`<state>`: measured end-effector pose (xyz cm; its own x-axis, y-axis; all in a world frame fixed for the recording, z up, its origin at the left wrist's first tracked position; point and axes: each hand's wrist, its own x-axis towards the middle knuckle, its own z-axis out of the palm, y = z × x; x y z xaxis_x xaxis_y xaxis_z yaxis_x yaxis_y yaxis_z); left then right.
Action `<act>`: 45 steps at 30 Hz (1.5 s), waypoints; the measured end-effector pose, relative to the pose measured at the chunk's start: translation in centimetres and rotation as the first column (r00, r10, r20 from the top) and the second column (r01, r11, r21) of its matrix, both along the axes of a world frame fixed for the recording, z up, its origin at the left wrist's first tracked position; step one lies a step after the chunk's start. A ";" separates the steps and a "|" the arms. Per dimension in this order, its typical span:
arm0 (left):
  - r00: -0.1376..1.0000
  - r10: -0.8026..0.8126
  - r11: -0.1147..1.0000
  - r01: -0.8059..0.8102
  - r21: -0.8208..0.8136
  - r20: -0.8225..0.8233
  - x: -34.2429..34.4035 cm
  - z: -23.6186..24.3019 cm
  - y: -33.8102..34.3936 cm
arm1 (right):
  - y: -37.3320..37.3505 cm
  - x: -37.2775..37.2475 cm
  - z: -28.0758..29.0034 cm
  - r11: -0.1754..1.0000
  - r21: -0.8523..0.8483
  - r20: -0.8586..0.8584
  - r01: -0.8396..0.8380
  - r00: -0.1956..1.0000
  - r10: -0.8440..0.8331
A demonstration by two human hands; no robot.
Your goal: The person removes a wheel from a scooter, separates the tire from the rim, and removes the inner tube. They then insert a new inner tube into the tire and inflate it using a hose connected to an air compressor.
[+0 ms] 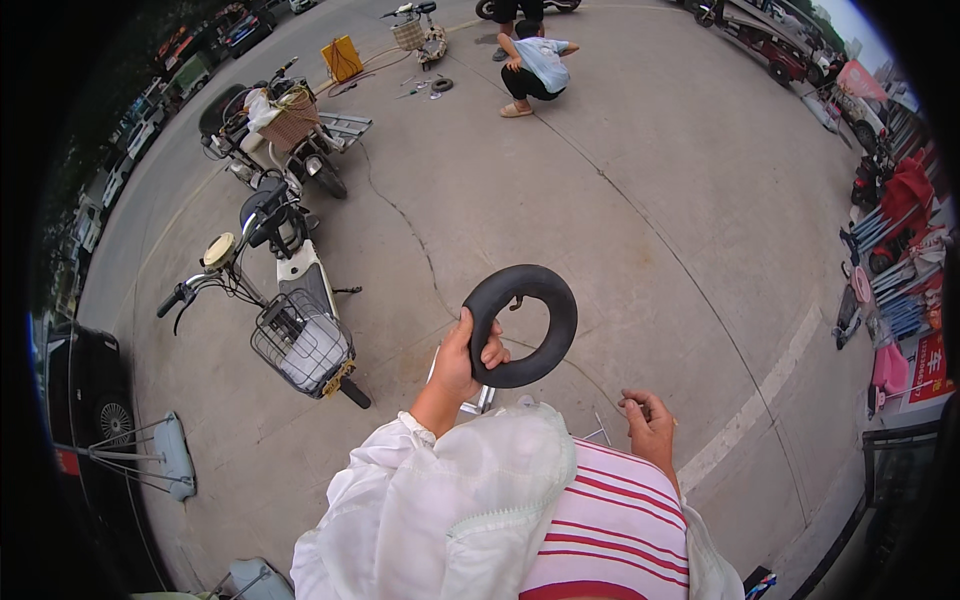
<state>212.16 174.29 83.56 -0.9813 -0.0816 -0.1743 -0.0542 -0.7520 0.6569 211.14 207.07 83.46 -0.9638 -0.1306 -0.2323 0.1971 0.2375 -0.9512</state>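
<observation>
My left hand (462,362) grips a black inner tube (553,350) by its left side, thumb on the near face and fingers curled through the hole. The tube is round and plump, and a short bent metal valve (516,303) points into its middle from the upper rim. Lower down and to the right, my right hand (650,425) is held near my waist with its fingers curled together. A small pale bit shows at its edge, too small to name. Below the tube, a silver metal piece (484,399) is partly hidden by my sleeve.
To the left stands an electric scooter (305,270) with a wire basket (302,342); another scooter (290,125) is behind it. A person (540,68) squats ahead near a loose tyre (442,85) and a yellow box (342,59). Folded red goods (908,195) line the right side.
</observation>
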 end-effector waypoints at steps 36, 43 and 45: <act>0.608 0.789 0.568 -0.664 -0.486 0.093 -56.0 1.3 -38.1 | -52.1 -81.3 -0.8 0.727 -0.244 0.309 -0.641 0.659 0.685; 0.690 0.721 0.613 -0.599 -0.515 0.056 -68.4 4.3 -56.1 | -67.3 -93.4 2.7 0.787 -0.257 0.309 -0.560 0.724 0.616; 0.702 0.709 0.619 -0.570 -0.541 0.071 -71.4 4.9 -60.5 | -71.1 -96.4 2.9 0.802 -0.258 0.276 -0.539 0.754 0.595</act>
<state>140.76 113.76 88.46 -0.5676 -0.8052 -0.1719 0.1101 -0.2811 0.9534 114.71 135.94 86.40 -0.5695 -0.6894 -0.4477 0.3778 0.2642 -0.8874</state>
